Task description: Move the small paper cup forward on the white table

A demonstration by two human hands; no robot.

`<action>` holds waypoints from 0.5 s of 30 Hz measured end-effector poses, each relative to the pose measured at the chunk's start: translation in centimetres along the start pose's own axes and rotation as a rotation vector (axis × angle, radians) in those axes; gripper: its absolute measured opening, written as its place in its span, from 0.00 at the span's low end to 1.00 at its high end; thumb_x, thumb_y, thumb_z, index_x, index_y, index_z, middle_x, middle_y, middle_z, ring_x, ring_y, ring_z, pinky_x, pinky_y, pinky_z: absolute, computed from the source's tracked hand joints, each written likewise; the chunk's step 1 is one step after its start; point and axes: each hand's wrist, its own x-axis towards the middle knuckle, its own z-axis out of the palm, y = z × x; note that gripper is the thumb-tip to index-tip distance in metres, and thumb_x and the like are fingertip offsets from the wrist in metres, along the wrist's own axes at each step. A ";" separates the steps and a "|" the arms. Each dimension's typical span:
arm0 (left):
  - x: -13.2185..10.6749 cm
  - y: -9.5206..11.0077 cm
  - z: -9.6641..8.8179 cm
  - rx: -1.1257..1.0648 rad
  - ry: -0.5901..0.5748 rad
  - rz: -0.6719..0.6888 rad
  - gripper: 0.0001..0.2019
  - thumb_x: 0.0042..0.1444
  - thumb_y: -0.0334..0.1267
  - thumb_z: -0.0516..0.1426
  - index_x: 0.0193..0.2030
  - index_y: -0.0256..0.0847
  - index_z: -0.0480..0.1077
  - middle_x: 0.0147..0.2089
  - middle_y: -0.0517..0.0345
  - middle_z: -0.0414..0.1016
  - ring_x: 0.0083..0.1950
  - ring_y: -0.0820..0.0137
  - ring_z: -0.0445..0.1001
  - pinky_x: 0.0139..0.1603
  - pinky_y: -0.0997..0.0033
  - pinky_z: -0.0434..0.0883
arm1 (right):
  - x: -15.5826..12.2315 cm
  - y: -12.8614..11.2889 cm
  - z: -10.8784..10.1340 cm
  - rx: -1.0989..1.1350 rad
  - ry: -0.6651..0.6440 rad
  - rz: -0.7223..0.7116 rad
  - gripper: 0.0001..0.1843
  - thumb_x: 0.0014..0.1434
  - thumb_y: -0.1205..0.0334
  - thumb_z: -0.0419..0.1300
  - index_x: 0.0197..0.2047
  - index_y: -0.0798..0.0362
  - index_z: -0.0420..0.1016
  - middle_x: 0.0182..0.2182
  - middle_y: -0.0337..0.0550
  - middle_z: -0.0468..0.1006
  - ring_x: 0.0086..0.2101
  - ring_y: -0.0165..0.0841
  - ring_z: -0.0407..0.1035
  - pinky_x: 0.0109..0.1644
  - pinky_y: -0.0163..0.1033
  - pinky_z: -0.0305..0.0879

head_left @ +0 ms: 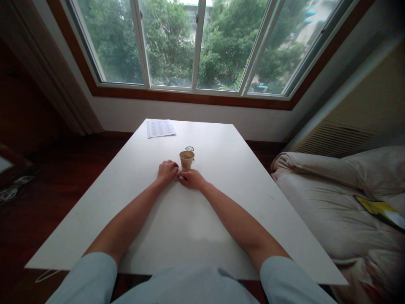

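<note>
Left hand (167, 171): fingers curled toward the right hand; whether it grasps anything, I cannot tell.
Right hand (192, 179): fingers bent toward the left, grip likewise unclear.
Tabletop (196, 219): seems to prop both hands, steadying close finger work.
Cup (187, 158): upright just beyond the right hand, probably for easy reach.
Papers (160, 128): well beyond the left hand, seemingly out of the way.

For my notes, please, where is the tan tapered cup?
In the head view, the cup stands left of centre on the white table, beyond the right hand.
</note>
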 end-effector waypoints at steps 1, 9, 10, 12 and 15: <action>0.0 0.0 0.0 0.000 0.000 -0.001 0.14 0.67 0.41 0.57 0.48 0.47 0.84 0.54 0.51 0.82 0.58 0.56 0.75 0.61 0.56 0.71 | 0.0 -0.1 -0.1 0.003 -0.001 -0.003 0.08 0.68 0.58 0.64 0.47 0.47 0.85 0.36 0.39 0.81 0.35 0.30 0.71 0.39 0.35 0.57; 0.0 0.0 -0.1 -0.010 -0.002 0.005 0.13 0.67 0.40 0.57 0.48 0.48 0.85 0.54 0.51 0.82 0.58 0.56 0.75 0.61 0.56 0.71 | 0.1 -0.6 -0.5 -0.017 -0.037 0.025 0.09 0.68 0.56 0.65 0.47 0.47 0.84 0.36 0.39 0.81 0.36 0.30 0.71 0.41 0.35 0.58; 0.0 0.0 -0.1 -0.010 -0.003 0.003 0.13 0.67 0.40 0.57 0.48 0.48 0.85 0.54 0.51 0.82 0.58 0.56 0.75 0.61 0.56 0.71 | 0.1 -0.6 -0.5 -0.023 -0.042 0.027 0.09 0.69 0.56 0.65 0.47 0.47 0.84 0.37 0.40 0.82 0.37 0.31 0.72 0.41 0.35 0.58; 0.0 0.1 -0.1 -0.011 -0.006 -0.001 0.13 0.67 0.40 0.57 0.48 0.48 0.85 0.54 0.51 0.82 0.58 0.56 0.75 0.62 0.56 0.71 | 0.1 -0.6 -0.5 -0.037 -0.050 0.026 0.09 0.69 0.56 0.64 0.47 0.47 0.84 0.38 0.41 0.82 0.38 0.32 0.73 0.42 0.35 0.59; -0.1 0.2 -0.2 -0.012 -0.008 -0.001 0.13 0.67 0.40 0.57 0.47 0.48 0.85 0.54 0.51 0.82 0.58 0.57 0.75 0.62 0.56 0.71 | 0.1 -0.6 -0.4 -0.061 -0.051 0.027 0.10 0.71 0.56 0.62 0.49 0.47 0.84 0.41 0.43 0.83 0.39 0.32 0.74 0.43 0.35 0.60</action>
